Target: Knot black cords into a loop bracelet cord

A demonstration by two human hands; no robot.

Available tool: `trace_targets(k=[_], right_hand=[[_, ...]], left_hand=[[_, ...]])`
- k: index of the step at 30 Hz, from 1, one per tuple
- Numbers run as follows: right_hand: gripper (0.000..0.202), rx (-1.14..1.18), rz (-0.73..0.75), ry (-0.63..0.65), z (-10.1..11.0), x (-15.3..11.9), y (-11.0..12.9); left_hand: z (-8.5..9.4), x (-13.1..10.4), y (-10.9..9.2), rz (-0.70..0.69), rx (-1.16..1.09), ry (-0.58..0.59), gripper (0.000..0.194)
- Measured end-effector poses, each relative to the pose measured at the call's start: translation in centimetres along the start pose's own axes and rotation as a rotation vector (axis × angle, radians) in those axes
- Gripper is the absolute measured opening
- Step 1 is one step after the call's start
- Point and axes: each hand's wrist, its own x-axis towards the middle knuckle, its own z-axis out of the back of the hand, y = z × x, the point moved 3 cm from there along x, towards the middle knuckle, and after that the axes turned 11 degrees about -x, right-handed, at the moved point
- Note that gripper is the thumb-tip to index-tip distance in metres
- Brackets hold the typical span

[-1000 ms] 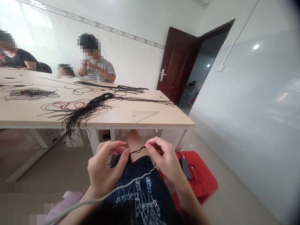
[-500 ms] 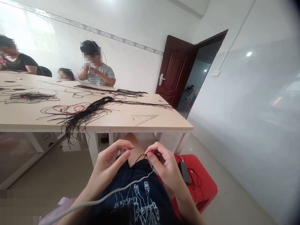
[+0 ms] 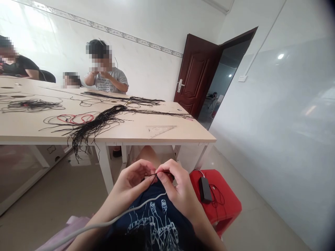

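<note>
A thin black cord (image 3: 156, 174) runs between my fingertips above my lap. My right hand (image 3: 174, 183) pinches it between thumb and forefinger. Close beside it, my left hand (image 3: 134, 179) has thumb and forefinger closed on the cord's other side, the tips of both hands nearly touching. Most of the cord is hidden behind my fingers. A white cable (image 3: 117, 217) passes over my left forearm and across my dark printed shirt (image 3: 154, 226).
Ahead stands a pale table (image 3: 131, 134) with a black cord bundle (image 3: 91, 127), a red cord (image 3: 75, 119) and a clear set square (image 3: 161, 130). To my right, a red stool (image 3: 230, 202) holds a black power adapter (image 3: 205, 190). Co-workers sit across the table, one in grey (image 3: 111, 80).
My left hand, earlier apart with thumb and forefinger parted, has moved right and closed on the cord beside my right hand. My right hand has shifted slightly left, still pinching.
</note>
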Motion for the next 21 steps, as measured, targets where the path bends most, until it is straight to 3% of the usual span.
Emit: trace_targets(k=[5, 9, 14, 21], right_hand=[[0.011, 0.057, -0.091, -0.006, -0.2, -0.1, -0.5], [0.012, 0.079, -0.103, 0.000, -0.4, -0.2, -0.6], [0.016, 0.020, -0.086, -0.034, -0.4, -0.1, -0.4], [0.020, -0.007, -0.085, -0.068, -0.5, -0.1, -0.4]], left_hand=[[0.4, -0.3, 0.2, -0.077, 0.082, -0.099, 0.010], [0.8, -0.5, 0.5, -0.028, 0.061, -0.111, 0.013], [0.0, -0.7, -0.1, 0.100, 0.159, 0.021, 0.022], [-0.8, -0.6, 0.1, 0.033, 0.209, 0.081, 0.019]])
